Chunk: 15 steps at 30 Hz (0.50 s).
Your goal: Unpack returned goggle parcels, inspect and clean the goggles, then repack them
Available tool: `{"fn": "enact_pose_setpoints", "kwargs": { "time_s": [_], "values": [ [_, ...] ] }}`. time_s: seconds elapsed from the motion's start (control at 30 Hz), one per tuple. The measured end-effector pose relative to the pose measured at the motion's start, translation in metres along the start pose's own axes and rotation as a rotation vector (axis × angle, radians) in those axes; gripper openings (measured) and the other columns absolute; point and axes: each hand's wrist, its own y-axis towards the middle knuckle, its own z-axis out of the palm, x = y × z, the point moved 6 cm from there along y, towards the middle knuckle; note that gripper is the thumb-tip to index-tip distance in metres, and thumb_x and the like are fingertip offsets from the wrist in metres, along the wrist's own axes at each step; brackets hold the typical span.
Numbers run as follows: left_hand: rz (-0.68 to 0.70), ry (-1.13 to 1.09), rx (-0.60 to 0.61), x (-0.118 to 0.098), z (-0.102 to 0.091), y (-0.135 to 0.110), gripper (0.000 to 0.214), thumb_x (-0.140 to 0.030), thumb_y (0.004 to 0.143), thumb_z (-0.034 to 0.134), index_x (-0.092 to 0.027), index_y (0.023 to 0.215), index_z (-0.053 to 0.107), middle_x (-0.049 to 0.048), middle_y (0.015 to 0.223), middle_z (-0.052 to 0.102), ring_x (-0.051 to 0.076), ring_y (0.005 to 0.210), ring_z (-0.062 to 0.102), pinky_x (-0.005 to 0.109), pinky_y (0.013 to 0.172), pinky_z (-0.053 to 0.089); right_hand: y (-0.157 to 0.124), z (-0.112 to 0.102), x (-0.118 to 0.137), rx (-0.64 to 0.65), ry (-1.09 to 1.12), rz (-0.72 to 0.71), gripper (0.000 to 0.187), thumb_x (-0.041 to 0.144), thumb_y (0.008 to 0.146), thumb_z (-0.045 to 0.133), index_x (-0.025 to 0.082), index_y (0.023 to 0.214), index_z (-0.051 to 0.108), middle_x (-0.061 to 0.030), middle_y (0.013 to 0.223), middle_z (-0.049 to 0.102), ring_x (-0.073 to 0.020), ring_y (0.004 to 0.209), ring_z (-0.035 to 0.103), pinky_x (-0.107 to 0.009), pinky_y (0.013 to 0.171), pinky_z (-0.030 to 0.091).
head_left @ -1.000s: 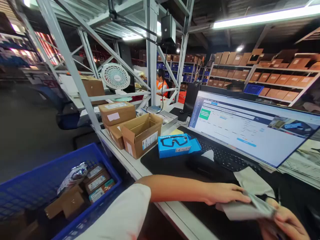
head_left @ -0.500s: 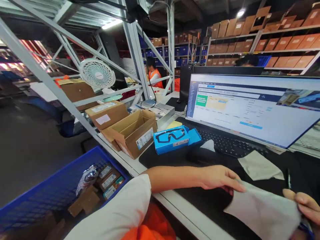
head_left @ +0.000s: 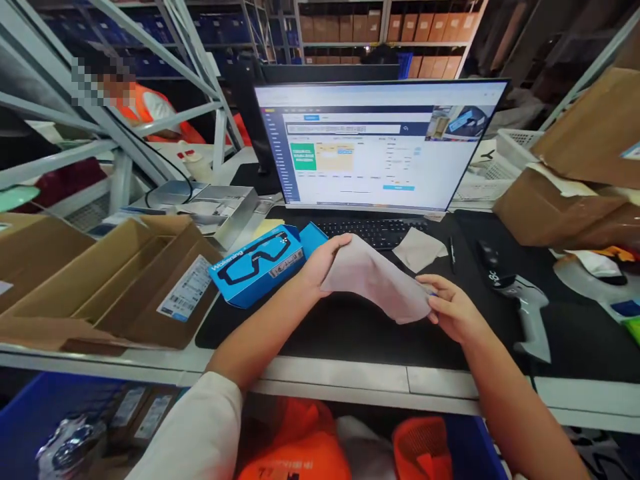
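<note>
My left hand (head_left: 321,261) and my right hand (head_left: 449,308) both pinch a pale grey paper sheet (head_left: 375,279), holding it just above the black desk mat (head_left: 350,330) in front of the keyboard (head_left: 373,231). A blue goggles box (head_left: 257,263) lies immediately left of my left hand. A second small grey sheet (head_left: 417,249) rests on the mat near the keyboard. Beyond them a monitor (head_left: 375,143) shows a form page.
An open cardboard box (head_left: 125,287) sits at the left. A handheld scanner (head_left: 520,303) and a black pen (head_left: 451,255) lie at the right, with brown cartons (head_left: 575,173) behind. A person in an orange vest (head_left: 145,110) sits far left. A blue crate (head_left: 30,413) stands below the bench.
The view swung right and down, centring the monitor. My hands lifted the grey sheet from the lower right toward the middle, with both now gripping its ends.
</note>
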Motion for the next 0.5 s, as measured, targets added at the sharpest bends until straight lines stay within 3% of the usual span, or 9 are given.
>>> {"fn": "enact_pose_setpoints", "kwargs": {
  "time_s": [0.13,0.27,0.4,0.5],
  "values": [
    [0.072,0.065,-0.014,-0.006,-0.003,0.004,0.024,-0.020,0.062,0.073,-0.017,0.081,0.058,-0.0048,0.067,0.060,0.010,0.059,0.058,0.021,0.058,0.047,-0.003,-0.006,0.006,-0.049,0.058,-0.036,0.043,0.041,0.063,0.093,0.027,0.101,0.077,0.0016,0.069,0.065,-0.0104,0.048,0.049,-0.023,0.043,0.042],
    [0.200,0.228,-0.031,-0.007,-0.007,0.009,0.038,-0.023,0.065,0.078,-0.021,0.096,0.058,-0.0048,0.077,0.063,0.010,0.062,0.059,0.022,0.062,0.048,-0.014,0.000,0.004,-0.025,0.107,-0.006,0.038,0.041,0.053,0.098,0.026,0.082,0.078,-0.0016,0.071,0.070,-0.0148,0.057,0.061,-0.027,0.055,0.050],
    [0.441,0.737,0.032,-0.008,0.000,0.004,0.009,-0.022,0.081,0.065,-0.018,0.089,0.066,0.0013,0.084,0.066,0.013,0.072,0.061,0.026,0.071,0.050,-0.023,0.005,0.002,0.040,0.061,-0.040,0.039,0.046,0.052,0.100,0.024,0.077,0.079,-0.0047,0.072,0.072,-0.0161,0.057,0.063,-0.025,0.053,0.048],
    [0.680,1.138,0.070,-0.005,0.018,-0.013,0.019,-0.017,0.085,0.059,-0.019,0.098,0.072,0.0098,0.122,0.067,0.023,0.112,0.064,0.039,0.099,0.050,-0.023,0.005,0.009,0.002,-0.057,-0.169,0.039,0.057,0.060,0.094,0.024,0.072,0.078,-0.0075,0.071,0.072,-0.0186,0.059,0.065,-0.026,0.052,0.049]
  ]
}}
